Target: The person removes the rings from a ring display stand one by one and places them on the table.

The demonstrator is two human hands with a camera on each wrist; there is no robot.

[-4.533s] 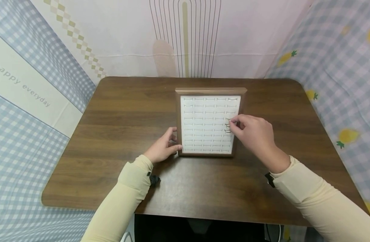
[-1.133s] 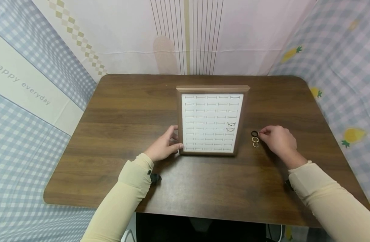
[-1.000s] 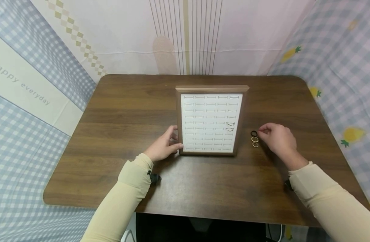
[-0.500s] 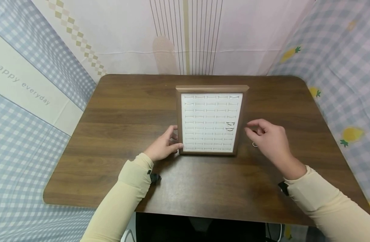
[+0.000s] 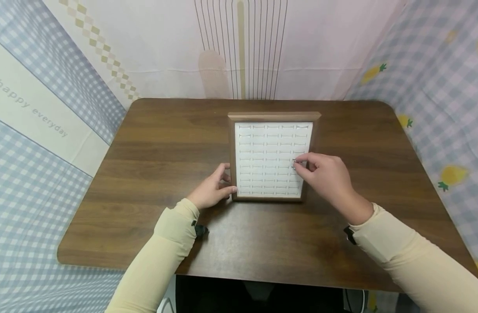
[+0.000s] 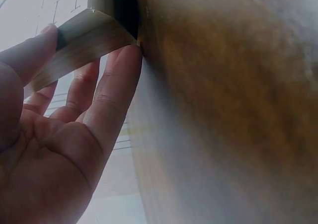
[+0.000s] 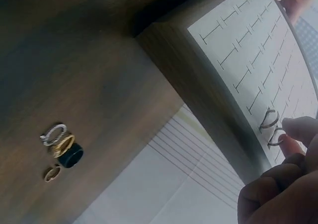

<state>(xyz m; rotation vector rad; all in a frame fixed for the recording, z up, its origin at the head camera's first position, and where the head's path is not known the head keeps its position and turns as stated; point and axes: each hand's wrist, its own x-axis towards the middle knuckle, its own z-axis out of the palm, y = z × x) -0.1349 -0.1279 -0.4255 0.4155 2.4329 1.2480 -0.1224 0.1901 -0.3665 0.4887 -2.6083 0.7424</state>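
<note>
A wooden ring display frame (image 5: 274, 116) with a white slotted board stands upright on the table. My left hand (image 5: 210, 190) grips its lower left edge, thumb on the front and fingers behind, as the left wrist view shows. At the right side of the board, my right hand (image 5: 327, 177) pinches a ring (image 7: 271, 144) seated in a slot between thumb and index finger. A second ring (image 7: 262, 126) sits in the slot beneath it. On the table right of the frame lie a silver ring (image 7: 54, 133), a gold ring (image 7: 63, 146), a wide black ring (image 7: 72, 157) and a small gold ring (image 7: 51, 174).
The brown wooden table (image 5: 160, 143) has its front edge close below the forearms. A pale curtain (image 5: 160, 48) hangs behind it, with checked cloth (image 5: 438, 108) on the right side. In the head view my right hand hides the loose rings.
My right hand has set a ring down by the others on the table, then moved left and back to the board. The board now carries fewer rings than before. My left hand has stayed put.
</note>
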